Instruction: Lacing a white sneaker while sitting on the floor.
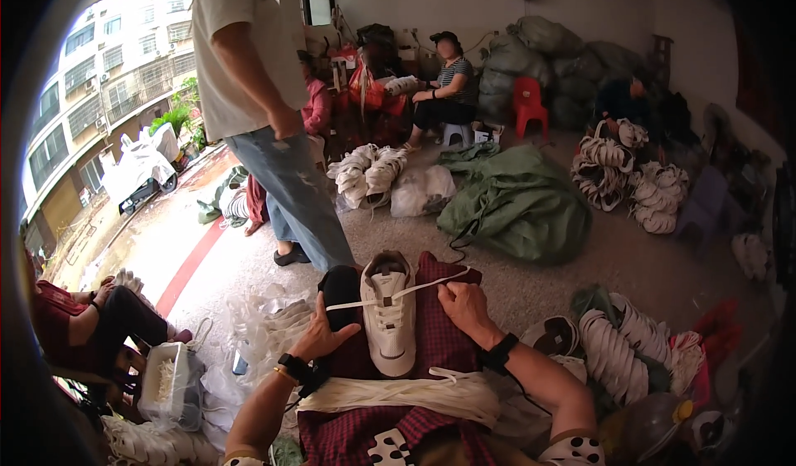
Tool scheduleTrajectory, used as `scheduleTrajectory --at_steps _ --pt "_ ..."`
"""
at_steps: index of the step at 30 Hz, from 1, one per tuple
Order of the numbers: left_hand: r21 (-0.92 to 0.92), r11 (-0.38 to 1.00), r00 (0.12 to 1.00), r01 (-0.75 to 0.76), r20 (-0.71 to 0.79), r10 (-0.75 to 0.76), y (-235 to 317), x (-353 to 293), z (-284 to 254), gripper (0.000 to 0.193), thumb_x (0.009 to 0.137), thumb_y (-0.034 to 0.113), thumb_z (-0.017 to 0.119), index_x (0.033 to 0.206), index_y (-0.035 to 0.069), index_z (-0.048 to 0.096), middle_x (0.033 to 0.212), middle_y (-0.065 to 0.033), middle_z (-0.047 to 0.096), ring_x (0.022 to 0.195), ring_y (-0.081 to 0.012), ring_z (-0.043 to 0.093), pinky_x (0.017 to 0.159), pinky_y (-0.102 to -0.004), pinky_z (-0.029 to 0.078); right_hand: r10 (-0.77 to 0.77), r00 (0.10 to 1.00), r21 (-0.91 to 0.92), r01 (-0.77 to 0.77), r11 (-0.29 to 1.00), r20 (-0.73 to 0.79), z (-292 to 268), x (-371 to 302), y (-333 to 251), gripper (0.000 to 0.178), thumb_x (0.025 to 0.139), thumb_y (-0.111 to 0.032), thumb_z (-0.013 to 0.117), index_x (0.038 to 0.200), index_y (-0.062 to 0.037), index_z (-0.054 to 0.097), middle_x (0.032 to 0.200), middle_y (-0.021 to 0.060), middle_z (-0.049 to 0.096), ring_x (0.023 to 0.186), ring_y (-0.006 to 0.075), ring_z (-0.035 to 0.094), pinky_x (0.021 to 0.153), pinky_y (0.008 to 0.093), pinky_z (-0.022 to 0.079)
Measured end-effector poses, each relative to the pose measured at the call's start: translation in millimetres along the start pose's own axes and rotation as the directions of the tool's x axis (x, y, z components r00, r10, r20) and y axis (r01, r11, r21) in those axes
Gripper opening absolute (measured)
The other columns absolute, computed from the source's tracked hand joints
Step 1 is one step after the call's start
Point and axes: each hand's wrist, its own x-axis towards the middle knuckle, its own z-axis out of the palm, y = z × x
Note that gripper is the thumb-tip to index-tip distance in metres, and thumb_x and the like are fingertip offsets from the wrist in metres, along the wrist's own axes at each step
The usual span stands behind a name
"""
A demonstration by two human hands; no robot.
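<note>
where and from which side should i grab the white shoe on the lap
Likely the heel collar, from the far side: the shoe lies with its toe at the near end, so that open rim offers an edge to pinch, clear of the lace stretched out to both sides.

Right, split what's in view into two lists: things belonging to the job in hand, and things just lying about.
Job in hand:
- white sneaker, between the left hand and right hand
- its lace, drawn out toward both hands
- bundle of loose laces

Apparently just lying about:
- green sack
- red chair
- yellow-capped bottle
</note>
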Motion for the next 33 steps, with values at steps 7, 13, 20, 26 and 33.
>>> scheduleTrajectory --at_steps 7,13,20,26,33 --pt "-0.008 0.999 0.999 -0.031 -0.014 0.031 -11 6 8 0.133 0.076 0.071 0.071 0.154 -0.005 -0.005 0.147 -0.0414 0.031 0.140 -0.0499 0.033 0.115 -0.0454 0.032 0.027 0.998 0.014 -0.026 1.000 -0.055 2 1 0 0.039 0.090 -0.024 0.066 0.061 -0.0014 0.054 0.058 0.0197 0.056 0.056 0.0399 0.061 0.047 0.0458 0.042" --pt "-0.043 0.999 1.000 0.003 0.028 -0.002 -3 1 2 0.133 0.076 0.073 0.069 0.154 -0.007 -0.004 0.153 -0.0376 0.024 0.144 -0.0465 0.027 0.117 -0.0438 0.029 0.071 0.995 -0.019 -0.070 0.997 0.070 -6 3 -6 0.040 0.091 -0.021 0.065 0.061 0.0000 0.052 0.056 0.0198 0.053 0.052 0.0360 0.061 0.046 0.0439 0.040" --pt "-0.084 0.996 0.999 0.017 0.046 -0.014 -4 3 4 0.134 0.076 0.073 0.069 0.153 -0.007 -0.005 0.154 -0.0365 0.021 0.146 -0.0454 0.023 0.118 -0.0434 0.028 0.006 1.000 0.007 -0.006 1.000 -0.015 -4 3 -6 0.038 0.091 -0.021 0.064 0.061 -0.0015 0.052 0.056 0.0197 0.054 0.053 0.0370 0.061 0.048 0.0434 0.041" --pt "-0.111 0.993 0.999 -0.027 0.036 0.031 -7 3 5 0.132 0.077 0.069 0.072 0.153 -0.007 -0.004 0.154 -0.0362 0.022 0.146 -0.0439 0.026 0.118 -0.0433 0.028 0.050 0.998 0.004 -0.050 0.999 0.025 -7 2 -7 0.037 0.092 -0.021 0.064 0.062 -0.0015 0.052 0.057 0.0198 0.054 0.054 0.0379 0.061 0.048 0.0438 0.041" --pt "-0.038 0.998 0.999 -0.045 -0.023 0.045 -15 4 7 0.135 0.075 0.072 0.071 0.154 -0.004 -0.008 0.144 -0.0428 0.033 0.137 -0.0516 0.037 0.113 -0.0460 0.036 0.038 0.999 0.026 -0.038 0.999 0.014 -4 2 -9 0.038 0.091 -0.019 0.064 0.060 -0.0024 0.050 0.056 0.0202 0.053 0.052 0.0372 0.060 0.046 0.0430 0.040"
